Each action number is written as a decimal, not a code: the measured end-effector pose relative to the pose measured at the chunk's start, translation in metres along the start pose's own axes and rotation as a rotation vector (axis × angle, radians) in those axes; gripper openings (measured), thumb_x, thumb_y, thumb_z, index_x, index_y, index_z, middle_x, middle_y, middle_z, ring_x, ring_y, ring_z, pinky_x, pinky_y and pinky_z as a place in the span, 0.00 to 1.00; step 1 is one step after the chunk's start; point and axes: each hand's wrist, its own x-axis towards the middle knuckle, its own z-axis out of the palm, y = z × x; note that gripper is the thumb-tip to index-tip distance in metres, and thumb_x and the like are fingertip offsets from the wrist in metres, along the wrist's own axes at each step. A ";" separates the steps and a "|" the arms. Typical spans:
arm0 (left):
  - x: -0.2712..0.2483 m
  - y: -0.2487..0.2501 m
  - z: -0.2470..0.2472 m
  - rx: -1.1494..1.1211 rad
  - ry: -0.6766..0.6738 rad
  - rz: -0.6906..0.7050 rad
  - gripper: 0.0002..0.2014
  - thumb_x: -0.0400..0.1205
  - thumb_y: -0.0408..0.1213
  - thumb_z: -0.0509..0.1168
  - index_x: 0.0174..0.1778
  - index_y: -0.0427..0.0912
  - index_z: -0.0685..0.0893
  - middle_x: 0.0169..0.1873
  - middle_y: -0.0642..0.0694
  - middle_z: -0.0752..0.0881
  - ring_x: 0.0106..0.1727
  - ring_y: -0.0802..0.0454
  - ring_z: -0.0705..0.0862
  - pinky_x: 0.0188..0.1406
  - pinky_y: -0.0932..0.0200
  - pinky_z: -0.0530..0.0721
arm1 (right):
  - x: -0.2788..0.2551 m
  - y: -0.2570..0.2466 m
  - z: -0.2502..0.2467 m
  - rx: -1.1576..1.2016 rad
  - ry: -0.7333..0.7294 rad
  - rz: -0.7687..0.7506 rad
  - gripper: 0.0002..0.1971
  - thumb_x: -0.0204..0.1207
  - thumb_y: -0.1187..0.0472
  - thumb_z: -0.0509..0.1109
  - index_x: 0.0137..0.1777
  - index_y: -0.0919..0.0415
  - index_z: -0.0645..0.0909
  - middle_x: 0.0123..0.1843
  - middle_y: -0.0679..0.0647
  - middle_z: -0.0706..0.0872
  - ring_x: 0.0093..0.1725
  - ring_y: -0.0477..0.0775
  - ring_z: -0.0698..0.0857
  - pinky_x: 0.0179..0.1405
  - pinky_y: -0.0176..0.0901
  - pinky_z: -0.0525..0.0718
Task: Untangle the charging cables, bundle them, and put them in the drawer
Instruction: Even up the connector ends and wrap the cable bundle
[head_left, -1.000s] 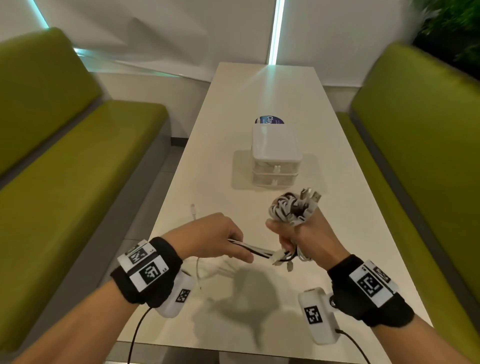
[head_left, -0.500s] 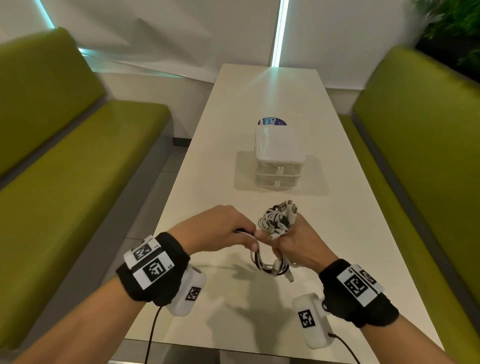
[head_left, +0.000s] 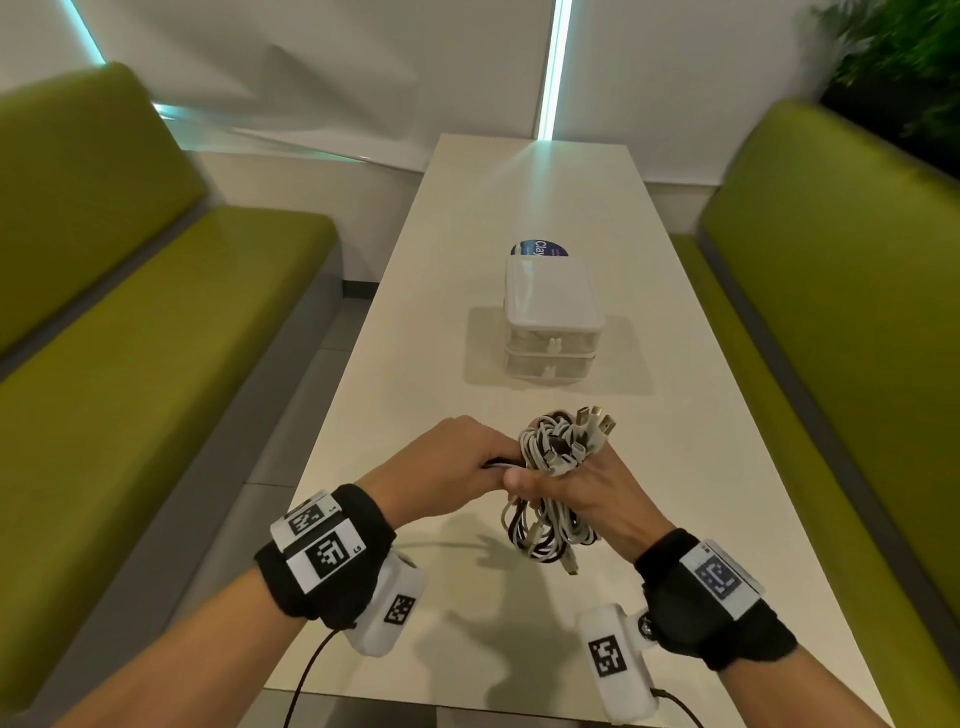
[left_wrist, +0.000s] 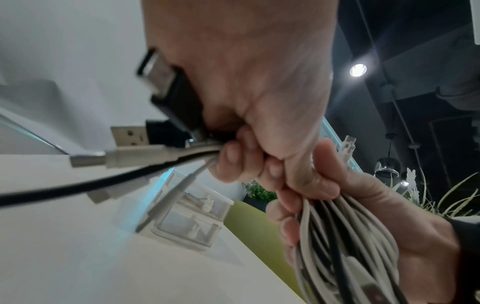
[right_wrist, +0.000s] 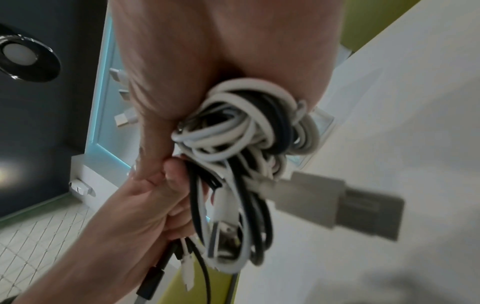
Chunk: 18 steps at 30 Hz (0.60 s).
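A bundle of white and black charging cables (head_left: 556, 457) is held above the white table (head_left: 405, 395). My right hand (head_left: 582, 488) grips the bundle (right_wrist: 241, 127) round its middle, plugs sticking up, loops (head_left: 545, 535) hanging below. My left hand (head_left: 457, 467) touches the right one and grips loose cable ends (left_wrist: 161, 156) with USB plugs, fingers (left_wrist: 233, 164) curled round them. A small white two-drawer box (head_left: 550, 322) stands further up the table, both drawers closed.
Green benches (head_left: 156, 332) run along both sides of the table, the right one (head_left: 831, 312) close by. A blue round label (head_left: 540, 249) lies behind the drawer box. Plants (head_left: 904, 62) stand at the far right corner.
My left hand has moved right and up against the right hand, drawing the loose cable ends in to the bundle. The bundle has stayed in the right hand.
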 end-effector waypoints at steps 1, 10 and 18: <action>0.000 0.001 0.001 0.012 0.003 0.002 0.18 0.82 0.36 0.65 0.27 0.58 0.74 0.20 0.60 0.77 0.27 0.65 0.75 0.27 0.69 0.64 | 0.000 -0.001 0.000 0.005 -0.008 0.009 0.23 0.65 0.55 0.82 0.43 0.75 0.77 0.37 0.71 0.81 0.37 0.54 0.83 0.40 0.51 0.82; 0.000 -0.003 0.018 0.016 0.193 0.048 0.19 0.77 0.49 0.53 0.37 0.42 0.85 0.31 0.51 0.86 0.33 0.52 0.81 0.34 0.51 0.77 | 0.000 -0.008 -0.007 0.152 -0.129 0.164 0.34 0.64 0.64 0.82 0.70 0.53 0.77 0.56 0.62 0.90 0.57 0.60 0.89 0.62 0.57 0.85; 0.008 0.006 0.013 0.026 0.125 -0.008 0.22 0.75 0.57 0.57 0.29 0.43 0.86 0.24 0.52 0.83 0.24 0.57 0.76 0.27 0.68 0.65 | 0.001 -0.011 -0.012 0.135 -0.230 0.228 0.46 0.66 0.73 0.79 0.80 0.44 0.63 0.54 0.58 0.91 0.50 0.55 0.90 0.47 0.45 0.85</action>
